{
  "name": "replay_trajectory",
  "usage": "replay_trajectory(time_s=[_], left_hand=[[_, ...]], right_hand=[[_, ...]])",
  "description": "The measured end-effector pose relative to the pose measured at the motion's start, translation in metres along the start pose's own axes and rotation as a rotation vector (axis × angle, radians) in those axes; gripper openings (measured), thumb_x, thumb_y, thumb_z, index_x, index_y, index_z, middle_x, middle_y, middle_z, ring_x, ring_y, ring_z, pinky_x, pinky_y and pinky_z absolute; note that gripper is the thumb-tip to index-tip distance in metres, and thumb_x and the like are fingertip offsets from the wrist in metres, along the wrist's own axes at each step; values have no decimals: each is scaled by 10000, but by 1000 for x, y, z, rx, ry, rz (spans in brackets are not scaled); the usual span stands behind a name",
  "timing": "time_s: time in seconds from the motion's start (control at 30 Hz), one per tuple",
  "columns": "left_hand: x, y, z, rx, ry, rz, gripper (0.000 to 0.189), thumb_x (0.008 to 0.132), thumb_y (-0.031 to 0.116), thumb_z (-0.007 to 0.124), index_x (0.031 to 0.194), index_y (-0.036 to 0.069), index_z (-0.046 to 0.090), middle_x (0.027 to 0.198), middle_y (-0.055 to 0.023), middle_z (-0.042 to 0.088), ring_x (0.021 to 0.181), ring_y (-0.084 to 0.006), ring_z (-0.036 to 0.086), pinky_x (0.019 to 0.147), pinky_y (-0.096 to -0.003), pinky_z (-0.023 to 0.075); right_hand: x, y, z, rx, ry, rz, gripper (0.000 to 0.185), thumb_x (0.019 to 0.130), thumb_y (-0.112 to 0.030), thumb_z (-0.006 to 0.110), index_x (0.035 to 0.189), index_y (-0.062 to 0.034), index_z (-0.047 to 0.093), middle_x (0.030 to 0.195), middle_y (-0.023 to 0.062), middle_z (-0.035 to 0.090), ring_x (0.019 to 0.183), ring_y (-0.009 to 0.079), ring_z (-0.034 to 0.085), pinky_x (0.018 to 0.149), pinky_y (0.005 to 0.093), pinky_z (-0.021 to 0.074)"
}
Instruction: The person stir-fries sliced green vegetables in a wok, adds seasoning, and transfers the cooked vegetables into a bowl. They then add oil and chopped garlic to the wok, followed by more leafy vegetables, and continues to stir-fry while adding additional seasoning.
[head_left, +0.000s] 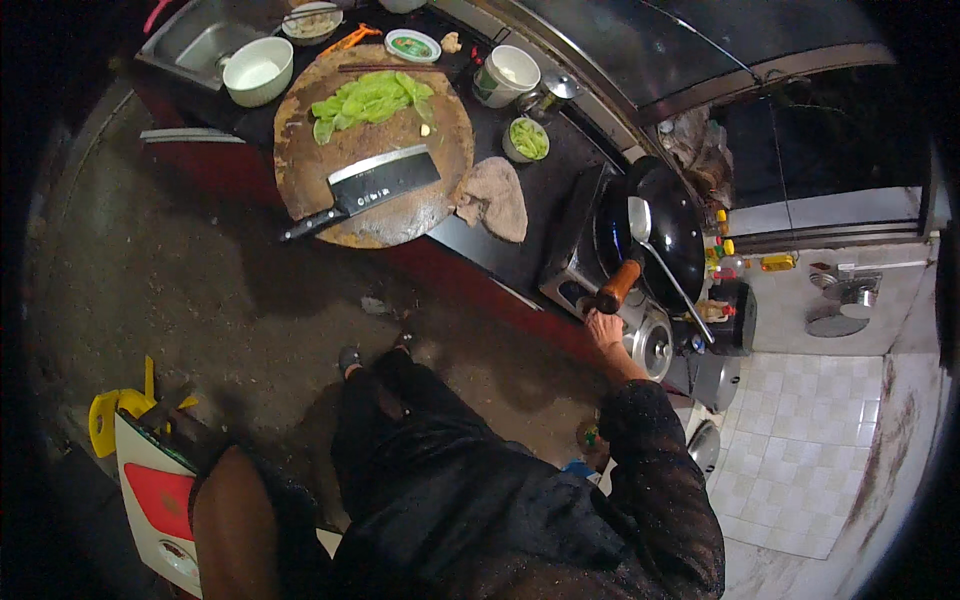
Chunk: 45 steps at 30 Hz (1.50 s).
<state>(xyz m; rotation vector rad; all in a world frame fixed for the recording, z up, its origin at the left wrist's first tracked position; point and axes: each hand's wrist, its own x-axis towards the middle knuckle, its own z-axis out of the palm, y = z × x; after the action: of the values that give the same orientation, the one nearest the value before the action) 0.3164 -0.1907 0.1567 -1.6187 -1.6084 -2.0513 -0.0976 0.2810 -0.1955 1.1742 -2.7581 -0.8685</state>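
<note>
My right hand (604, 330) reaches to the front of the gas stove (574, 289), its fingers partly hidden below the wooden handle (619, 287) of a black wok (667, 225). Whether it grips a stove knob cannot be made out. A metal spatula (675, 281) lies across the wok. My left hand is out of view. On the counter, a round wooden chopping board (300, 180) bears sliced green vegetable (371, 101), a small pale piece (425, 130), chopsticks (390, 67) and a cleaver (386, 180). A folded cloth (496, 199) lies between the board and the stove.
A small bowl of cut greens (527, 140), a white tub (507, 75) and a glass-and-metal pot (553, 94) stand behind the cloth. A white bowl (258, 71) is by the sink (199, 45). A lidded metal pot (651, 349) stands beside my right hand. A yellow chair (112, 420) is at lower left.
</note>
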Motion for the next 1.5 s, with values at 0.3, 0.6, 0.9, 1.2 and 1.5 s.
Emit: replay_trajectory(time_s=[0.3, 0.6, 0.9, 1.2, 1.5], left_hand=[[50, -27, -30, -99, -141, -4, 264, 1011, 223, 548, 861, 23, 631, 673, -59, 634, 508, -117, 549, 472, -240, 420], [95, -74, -66, -145, -211, -55, 286, 1025, 236, 532, 848, 31, 620, 649, -58, 622, 487, -121, 537, 455, -241, 410], [94, -129, -148, -345, -148, -68, 308, 1039, 249, 516, 834, 38, 608, 624, -57, 609, 466, -124, 524, 439, -242, 400], [23, -370, -339, 200, 1069, -996, 312, 1016, 266, 546, 1051, -4, 699, 773, -85, 693, 555, -137, 604, 500, -244, 463], [-2, -517, -374, 1168, 810, -995, 472, 933, 181, 609, 1354, 5, 488, 1264, -260, 561, 1083, -445, 619, 936, -490, 499]], right_hand=[[-35, -2, -62, 265, 38, 244, 419, 984, -434, 537, 883, -40, 638, 826, 177, 698, 731, 368, 711, 627, 475, 563], [-81, 7, -86, 598, 160, 404, 357, 943, -397, 637, 817, -64, 611, 791, 167, 661, 700, 392, 657, 599, 486, 506], [-89, 46, -161, 655, 565, 395, 270, 872, -81, 707, 663, -64, 538, 624, 138, 528, 529, 331, 544, 486, 426, 408], [-77, 152, -211, 287, 439, 687, 377, 848, -164, 716, 1178, -45, 580, 1135, 136, 631, 1056, 350, 580, 929, 465, 438], [-80, 145, -222, 497, -245, 904, 439, 820, -386, 767, 1128, -109, 622, 881, 160, 700, 885, 396, 670, 734, 487, 501]])
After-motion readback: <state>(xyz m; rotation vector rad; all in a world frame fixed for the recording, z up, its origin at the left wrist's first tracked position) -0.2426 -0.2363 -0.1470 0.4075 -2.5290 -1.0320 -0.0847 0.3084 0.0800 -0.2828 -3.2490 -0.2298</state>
